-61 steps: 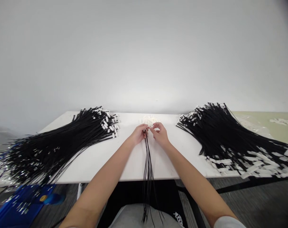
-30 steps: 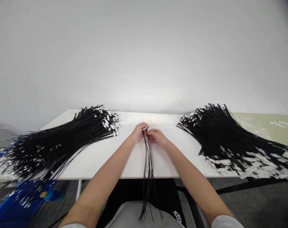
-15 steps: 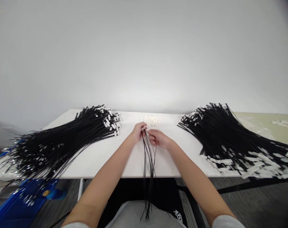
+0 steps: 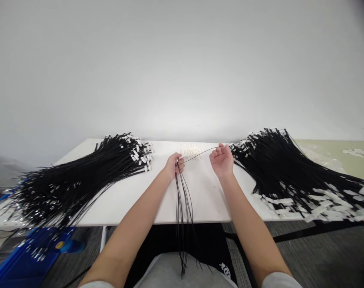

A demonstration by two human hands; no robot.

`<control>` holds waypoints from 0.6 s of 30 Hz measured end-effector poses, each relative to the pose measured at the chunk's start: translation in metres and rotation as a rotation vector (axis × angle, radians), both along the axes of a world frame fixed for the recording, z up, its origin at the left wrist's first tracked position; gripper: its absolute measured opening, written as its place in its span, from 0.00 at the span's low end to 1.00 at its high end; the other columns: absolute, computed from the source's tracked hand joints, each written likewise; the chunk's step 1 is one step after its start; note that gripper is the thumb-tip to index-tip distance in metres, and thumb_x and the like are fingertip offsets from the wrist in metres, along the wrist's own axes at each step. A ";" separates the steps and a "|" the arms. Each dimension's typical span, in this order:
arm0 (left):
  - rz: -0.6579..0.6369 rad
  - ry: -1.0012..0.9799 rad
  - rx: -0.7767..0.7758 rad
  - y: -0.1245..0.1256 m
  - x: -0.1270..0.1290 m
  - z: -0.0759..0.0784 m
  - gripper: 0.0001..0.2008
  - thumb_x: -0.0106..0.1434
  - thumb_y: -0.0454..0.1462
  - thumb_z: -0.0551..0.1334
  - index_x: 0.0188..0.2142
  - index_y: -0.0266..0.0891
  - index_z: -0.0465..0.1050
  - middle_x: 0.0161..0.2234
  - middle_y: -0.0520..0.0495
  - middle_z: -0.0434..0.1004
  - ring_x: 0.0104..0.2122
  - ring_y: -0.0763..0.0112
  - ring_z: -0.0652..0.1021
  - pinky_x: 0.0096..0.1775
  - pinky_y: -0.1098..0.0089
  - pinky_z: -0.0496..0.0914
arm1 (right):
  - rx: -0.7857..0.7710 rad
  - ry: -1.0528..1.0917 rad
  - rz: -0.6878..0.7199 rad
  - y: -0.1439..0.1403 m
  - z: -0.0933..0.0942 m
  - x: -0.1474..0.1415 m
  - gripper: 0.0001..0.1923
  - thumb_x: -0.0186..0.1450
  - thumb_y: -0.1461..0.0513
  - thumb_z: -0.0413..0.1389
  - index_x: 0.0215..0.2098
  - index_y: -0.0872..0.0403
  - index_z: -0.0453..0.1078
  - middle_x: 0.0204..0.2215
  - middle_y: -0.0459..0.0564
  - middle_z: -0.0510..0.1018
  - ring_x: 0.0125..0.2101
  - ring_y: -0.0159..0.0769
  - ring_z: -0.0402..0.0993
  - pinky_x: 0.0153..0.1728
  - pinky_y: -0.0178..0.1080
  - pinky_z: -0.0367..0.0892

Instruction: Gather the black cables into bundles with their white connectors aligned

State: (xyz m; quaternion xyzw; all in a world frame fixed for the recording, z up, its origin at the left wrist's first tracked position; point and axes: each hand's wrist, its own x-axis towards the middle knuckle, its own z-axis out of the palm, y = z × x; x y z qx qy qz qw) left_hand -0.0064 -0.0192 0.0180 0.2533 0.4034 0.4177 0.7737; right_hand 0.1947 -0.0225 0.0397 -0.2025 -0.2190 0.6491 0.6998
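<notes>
Between the fingertips of my left hand (image 4: 173,165), which is closed, sits a small white connector (image 4: 177,161). A bunch of thin black wires (image 4: 183,208) hangs from it over the table's front edge, loose ends down. One single black wire (image 4: 198,155) runs from the connector up to the right. Its other end reaches the fingers of my right hand (image 4: 222,162), which is closed on it with the palm turned up. Behind my hands lies a small heap of white connectors (image 4: 191,151).
A large bundle of black wires with white connectors (image 4: 88,180) lies on the left of the white table (image 4: 134,200), hanging past its edge. Another bundle (image 4: 277,168) lies on the right, beside a clear plastic bag (image 4: 325,160). Below left are a blue bin (image 4: 22,260) and blue bottle (image 4: 72,246).
My right hand has moved right and up, away from my left hand, drawing one wire out sideways. My left hand has shifted slightly left with the connector.
</notes>
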 end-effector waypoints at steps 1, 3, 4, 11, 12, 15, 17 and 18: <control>-0.024 -0.014 0.000 0.000 0.000 -0.001 0.15 0.49 0.42 0.56 0.16 0.40 0.50 0.11 0.60 0.40 0.09 0.84 0.46 0.11 0.77 0.42 | -0.013 -0.012 -0.071 0.003 -0.002 0.000 0.13 0.60 0.51 0.51 0.27 0.52 0.64 0.16 0.38 0.61 0.17 0.22 0.59 0.22 0.29 0.63; -0.051 -0.035 0.002 0.000 0.000 -0.001 0.16 0.50 0.42 0.56 0.16 0.40 0.49 0.11 0.60 0.40 0.09 0.83 0.46 0.11 0.77 0.41 | -0.040 -0.022 -0.191 0.009 -0.008 0.000 0.19 0.59 0.47 0.50 0.21 0.53 0.60 0.15 0.37 0.58 0.16 0.22 0.57 0.23 0.30 0.65; -0.048 -0.037 0.004 0.000 0.000 -0.001 0.15 0.50 0.42 0.56 0.16 0.40 0.49 0.11 0.60 0.40 0.09 0.83 0.46 0.11 0.77 0.41 | -0.057 -0.032 -0.232 0.011 -0.010 0.000 0.20 0.59 0.47 0.50 0.20 0.53 0.59 0.15 0.37 0.58 0.17 0.21 0.58 0.24 0.30 0.65; 0.031 -0.008 0.040 -0.005 0.007 0.004 0.09 0.48 0.38 0.58 0.21 0.38 0.57 0.11 0.60 0.44 0.09 0.83 0.47 0.11 0.77 0.40 | -0.005 -0.612 -0.059 0.005 -0.019 -0.016 0.16 0.54 0.54 0.58 0.39 0.51 0.70 0.20 0.37 0.63 0.12 0.18 0.46 0.12 0.28 0.46; 0.018 0.002 0.045 -0.006 0.008 0.004 0.08 0.48 0.38 0.58 0.21 0.38 0.58 0.11 0.60 0.44 0.09 0.83 0.48 0.11 0.77 0.40 | 0.042 -0.752 -0.051 0.001 -0.021 -0.022 0.16 0.54 0.54 0.57 0.39 0.52 0.71 0.19 0.38 0.64 0.13 0.18 0.49 0.13 0.29 0.48; -0.043 0.023 0.066 -0.009 0.012 0.004 0.08 0.48 0.38 0.58 0.22 0.36 0.59 0.12 0.59 0.48 0.10 0.84 0.48 0.11 0.77 0.41 | 0.210 -1.047 -0.115 -0.009 -0.026 -0.039 0.14 0.55 0.54 0.57 0.36 0.52 0.73 0.24 0.43 0.71 0.22 0.24 0.64 0.21 0.30 0.59; -0.098 0.025 0.089 -0.010 0.013 0.004 0.08 0.48 0.38 0.59 0.22 0.36 0.60 0.14 0.58 0.52 0.10 0.85 0.49 0.12 0.77 0.41 | 0.286 -1.128 -0.145 -0.011 -0.028 -0.044 0.12 0.57 0.55 0.55 0.34 0.52 0.74 0.29 0.45 0.75 0.30 0.29 0.69 0.27 0.31 0.62; -0.130 0.023 0.102 -0.010 0.014 0.003 0.08 0.48 0.37 0.59 0.22 0.35 0.61 0.15 0.57 0.54 0.10 0.85 0.49 0.12 0.77 0.40 | 0.301 -1.146 -0.152 -0.011 -0.029 -0.044 0.12 0.57 0.55 0.54 0.33 0.52 0.74 0.31 0.46 0.76 0.32 0.31 0.70 0.29 0.32 0.63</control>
